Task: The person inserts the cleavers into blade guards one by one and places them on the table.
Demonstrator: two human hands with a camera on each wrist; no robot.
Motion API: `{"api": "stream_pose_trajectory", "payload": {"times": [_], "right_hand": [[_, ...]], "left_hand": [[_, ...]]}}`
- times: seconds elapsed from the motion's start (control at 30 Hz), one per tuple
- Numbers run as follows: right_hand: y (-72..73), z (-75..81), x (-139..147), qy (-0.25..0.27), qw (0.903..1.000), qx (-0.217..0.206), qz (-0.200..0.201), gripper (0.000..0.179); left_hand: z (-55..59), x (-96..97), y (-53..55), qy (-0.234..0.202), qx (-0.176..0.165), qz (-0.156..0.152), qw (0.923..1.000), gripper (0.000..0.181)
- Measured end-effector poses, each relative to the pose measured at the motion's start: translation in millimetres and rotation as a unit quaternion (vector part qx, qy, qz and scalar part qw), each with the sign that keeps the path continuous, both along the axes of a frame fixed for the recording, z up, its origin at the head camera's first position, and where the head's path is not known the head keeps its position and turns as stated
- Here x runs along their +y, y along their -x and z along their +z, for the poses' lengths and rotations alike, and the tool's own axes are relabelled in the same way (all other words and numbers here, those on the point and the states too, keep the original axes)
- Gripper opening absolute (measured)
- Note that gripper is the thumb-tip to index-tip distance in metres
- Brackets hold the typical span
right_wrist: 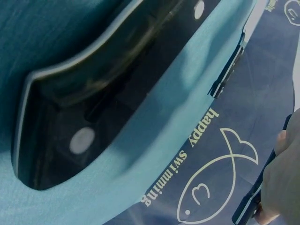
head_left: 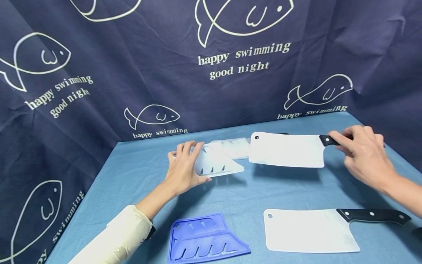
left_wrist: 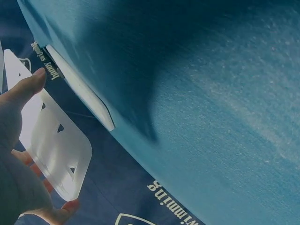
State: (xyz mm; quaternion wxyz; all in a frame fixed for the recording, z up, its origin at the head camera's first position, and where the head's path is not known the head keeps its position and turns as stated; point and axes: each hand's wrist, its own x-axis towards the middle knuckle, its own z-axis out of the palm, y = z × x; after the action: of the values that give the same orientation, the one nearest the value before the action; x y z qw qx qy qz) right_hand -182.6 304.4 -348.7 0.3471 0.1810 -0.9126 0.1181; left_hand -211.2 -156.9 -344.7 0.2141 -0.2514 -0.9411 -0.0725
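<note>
In the head view my left hand (head_left: 185, 165) grips a translucent white blade cover (head_left: 215, 161) with slots along it, held over the table. The left wrist view shows the thumb and fingers around the same cover (left_wrist: 58, 145). My right hand (head_left: 366, 154) grips the black handle (head_left: 328, 140) of a cleaver with a wide blade (head_left: 287, 150). That cleaver is raised above the cloth, its blade pointing left toward the cover. In the right wrist view, the fingers of my right hand (right_wrist: 283, 183) wrap the handle, which sticks out below them.
A second cleaver (head_left: 310, 231) lies at front right, black handle to the right. At front left lies a blue blade cover (head_left: 207, 238). Another white cover (head_left: 235, 146) lies behind, partly overlapped by the held things. A dark blue fish-print curtain (head_left: 244, 91) backs the blue table (head_left: 138, 165).
</note>
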Motion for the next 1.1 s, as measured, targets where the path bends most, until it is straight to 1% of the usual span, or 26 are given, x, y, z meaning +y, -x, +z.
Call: {"api": "stream_pose_trajectory", "payload": {"times": [0.27,0.5,1.1], "right_hand": [[-0.3,-0.1,-3.1,-0.005,0.9999,0.01,0.005,0.048],[-1.9,-0.2,-5.5,-0.001,0.9996,0.021,0.02,0.049],[-4.3,-0.2,-9.6,0.012,0.9992,0.027,0.029,0.05]], "left_hand": [[2.0,3.6,-0.6,-0.002,0.006,-0.003,1.0,0.105],[2.2,5.4,-2.0,-0.006,0.012,-0.009,0.9999,0.105],[4.6,9.1,-3.9,-0.007,0.014,-0.013,0.9998,0.104]]}}
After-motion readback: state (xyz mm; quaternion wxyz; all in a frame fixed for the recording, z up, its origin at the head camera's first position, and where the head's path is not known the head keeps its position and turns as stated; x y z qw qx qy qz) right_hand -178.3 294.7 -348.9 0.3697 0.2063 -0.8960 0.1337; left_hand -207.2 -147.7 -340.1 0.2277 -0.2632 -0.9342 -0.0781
